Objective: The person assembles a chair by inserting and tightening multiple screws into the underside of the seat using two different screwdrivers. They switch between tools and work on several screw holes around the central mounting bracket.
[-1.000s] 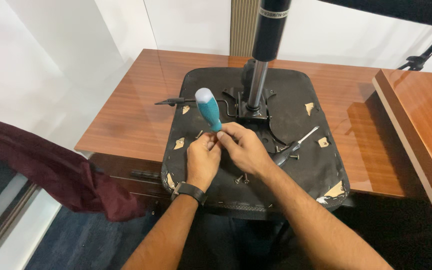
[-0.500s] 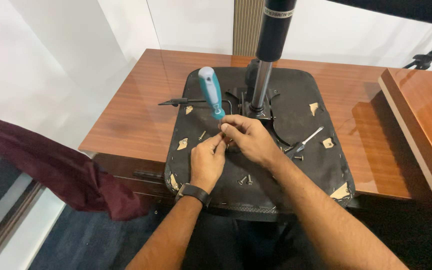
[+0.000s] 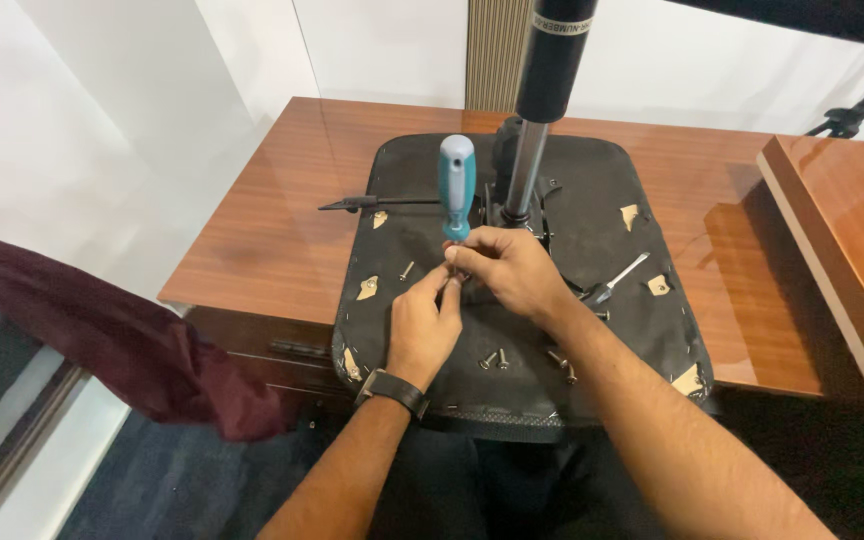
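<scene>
I see the black seat underside (image 3: 592, 210) lying flat on the wooden bench (image 3: 282, 220), and it fills most of my working room. Right behind my hands stands the chair's gas column (image 3: 537, 120) — black above, bare metal below — rising from the middle plate, so there is little space on that side. A thin black lever (image 3: 372, 204) sticks out to the left over the bench. Loose screws (image 3: 495, 359) lie on the seat just in front of my hands, one more (image 3: 407, 269) to the left, and a small silver tool (image 3: 617, 282) rests to the right. A second wooden top (image 3: 852, 240) closes off the right edge; dark red cloth (image 3: 112, 340) hangs off to the left, below bench level. The bare bench left of the seat is the widest open patch, and the near seat edge overhangs toward me.

The screwdriver (image 3: 456, 185) has a teal handle with a grey cap and stands nearly upright, its tip down at the seat beside the column. My right hand (image 3: 507, 270) is wrapped around its lower shaft. My left hand (image 3: 424, 325), watch on the wrist, pinches at the tip — I cannot tell what the fingers hold there.
</scene>
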